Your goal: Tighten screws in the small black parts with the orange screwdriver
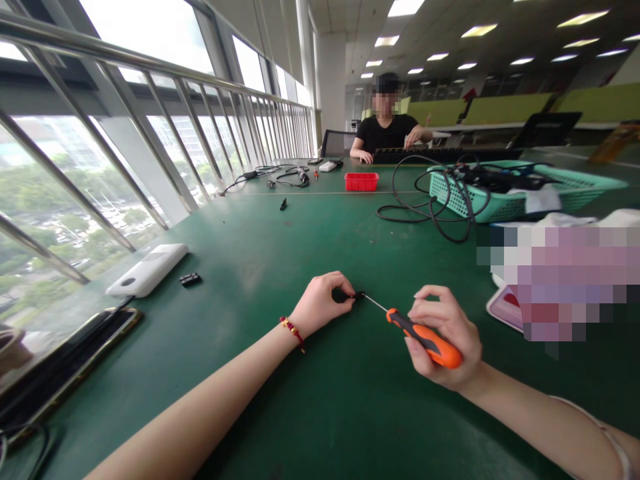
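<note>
Above the green table, my right hand (447, 337) is closed round the orange and black handle of a screwdriver (427, 343). The thin metal shaft points left and slightly away from me. Its tip meets a small black part (359, 295), whose exact kind is too small to tell. My left hand (325, 299) pinches that part between thumb and forefinger, low over the tabletop. A red bracelet with gold beads (293, 330) circles my left wrist. Another small black piece (191, 280) lies farther left on the table.
Across the green table (240, 347) sits a person in black (387, 130). A red bin (361, 181) stands far ahead; a teal basket (530, 193) with black cables is at the right. A white power bank (149, 270) and a phone (70, 367) lie left, beside the metal railing (175, 100).
</note>
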`<state>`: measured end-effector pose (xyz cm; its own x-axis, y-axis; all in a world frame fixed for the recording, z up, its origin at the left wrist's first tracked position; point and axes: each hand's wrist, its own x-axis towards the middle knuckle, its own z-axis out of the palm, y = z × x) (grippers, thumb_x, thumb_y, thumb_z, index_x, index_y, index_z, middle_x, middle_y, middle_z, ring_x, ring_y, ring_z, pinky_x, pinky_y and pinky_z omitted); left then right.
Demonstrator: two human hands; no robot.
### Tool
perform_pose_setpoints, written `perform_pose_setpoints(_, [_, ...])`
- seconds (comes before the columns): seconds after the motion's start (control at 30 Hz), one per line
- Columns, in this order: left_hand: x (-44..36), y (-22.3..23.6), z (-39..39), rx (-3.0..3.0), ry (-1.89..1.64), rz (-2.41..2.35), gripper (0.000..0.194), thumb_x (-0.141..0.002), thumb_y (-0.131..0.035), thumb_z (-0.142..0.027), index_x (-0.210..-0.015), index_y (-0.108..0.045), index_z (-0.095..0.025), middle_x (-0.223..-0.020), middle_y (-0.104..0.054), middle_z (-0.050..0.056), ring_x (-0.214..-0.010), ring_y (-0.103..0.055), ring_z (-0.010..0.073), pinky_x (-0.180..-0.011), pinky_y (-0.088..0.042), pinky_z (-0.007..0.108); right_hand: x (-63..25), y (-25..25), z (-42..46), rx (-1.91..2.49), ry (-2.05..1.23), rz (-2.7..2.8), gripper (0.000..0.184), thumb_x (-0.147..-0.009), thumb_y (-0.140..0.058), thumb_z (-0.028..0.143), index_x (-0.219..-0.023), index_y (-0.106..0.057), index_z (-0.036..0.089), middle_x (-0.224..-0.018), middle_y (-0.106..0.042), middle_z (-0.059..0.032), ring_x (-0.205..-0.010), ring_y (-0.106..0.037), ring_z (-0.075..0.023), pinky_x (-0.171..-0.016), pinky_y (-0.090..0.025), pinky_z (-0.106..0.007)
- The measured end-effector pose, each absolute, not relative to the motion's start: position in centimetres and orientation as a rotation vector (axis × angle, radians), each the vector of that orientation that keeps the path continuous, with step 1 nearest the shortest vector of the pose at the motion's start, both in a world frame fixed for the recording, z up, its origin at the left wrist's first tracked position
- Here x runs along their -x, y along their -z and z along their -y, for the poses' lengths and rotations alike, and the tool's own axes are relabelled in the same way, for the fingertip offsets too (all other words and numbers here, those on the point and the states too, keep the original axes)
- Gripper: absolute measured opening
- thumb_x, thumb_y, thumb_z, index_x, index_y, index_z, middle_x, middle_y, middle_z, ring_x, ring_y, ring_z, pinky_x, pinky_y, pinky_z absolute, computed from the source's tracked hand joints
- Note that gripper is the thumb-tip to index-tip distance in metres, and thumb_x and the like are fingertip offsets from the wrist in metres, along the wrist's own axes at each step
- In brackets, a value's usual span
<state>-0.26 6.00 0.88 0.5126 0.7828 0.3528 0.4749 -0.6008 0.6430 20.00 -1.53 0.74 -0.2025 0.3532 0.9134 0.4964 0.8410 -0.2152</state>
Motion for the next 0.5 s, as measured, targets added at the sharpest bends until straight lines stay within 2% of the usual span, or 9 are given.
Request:
perform_pose_setpoints(0.2, [0.25, -0.89, -6.08, -2.283, -0.881, -1.019, 0.005, -0.068, -0.059, -0.011, -0.069, -0.059, -0.016, -0.081, -0.064, 0.001, -0.076, -0.061, 0.0133, -0.076, -0.049, 0.026, -19.88, -1.0, 1.58, 0.696, 0.086, 1.731, 0.03, -0.069, -0.055, 0.021, -0.098, -0.049, 0.023, -0.071, -0.055, 0.0, -0.062, -0.058, -0.018, -0.069, -0.048, -0.044])
perform_pose_setpoints(0.4, [0.23, -1.12, -5.99, -2.285, -0.877, -1.024, 0.005, -0.068, -0.059, -0.011, -0.068, -0.058, -0.016, -0.08, -0.064, 0.001, -0.076, -0.061, 0.0127, -0.076, -0.049, 0.025, -19.74, -1.46, 1.69, 0.636, 0.24, 1.847, 0.036, -0.069, -0.058, 0.018, -0.104, -0.049, 0.022, -0.073, -0.06, -0.0015, -0.061, -0.057, -0.0183, -0.064, -0.048, -0.043])
perform_pose_setpoints(0.5, [0.21, -1.07, -6.0, -2.291, -0.877, -1.029, 0.005, -0.068, -0.059, -0.011, -0.068, -0.059, -0.016, -0.08, -0.064, 0.001, -0.076, -0.061, 0.0131, -0.076, -0.049, 0.026, -19.78, -1.31, 1.64, 0.651, 0.195, 1.786, 0.038, -0.069, -0.057, 0.019, -0.107, -0.049, 0.022, -0.075, -0.06, -0.0015, -0.062, -0.058, -0.0181, -0.066, -0.049, -0.043])
